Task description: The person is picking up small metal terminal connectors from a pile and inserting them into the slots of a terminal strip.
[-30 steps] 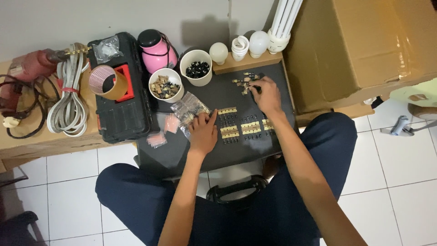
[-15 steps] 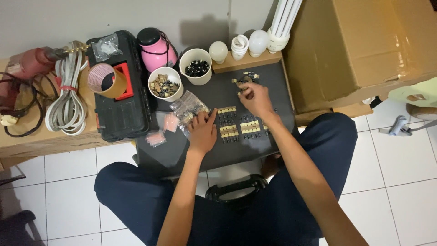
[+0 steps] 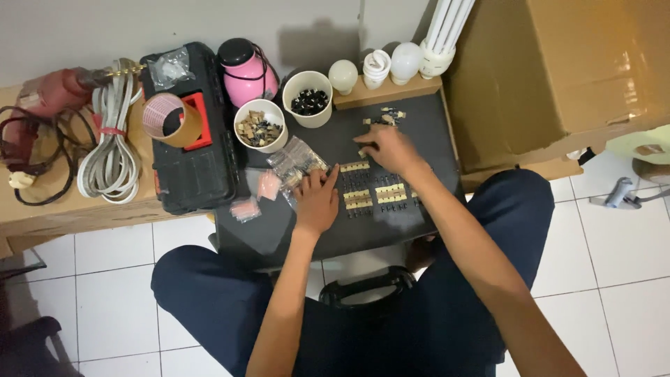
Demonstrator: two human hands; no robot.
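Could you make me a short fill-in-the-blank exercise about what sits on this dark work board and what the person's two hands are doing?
1. The right hand reaches toward a small pile of loose tan parts near the board's ___ edge.
2. The left hand rests beside rows of small ___-coloured parts.
3. The white cup of black pieces stands right of a ___ flask.

Missing words: far; tan; pink

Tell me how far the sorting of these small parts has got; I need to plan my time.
Done: several tidy rows of small parts lie on the dark board. In hand: the right hand pinches one piece, while the left hand rests beside the rows. Left: a loose pile by the bulbs, plus two cups holding parts.
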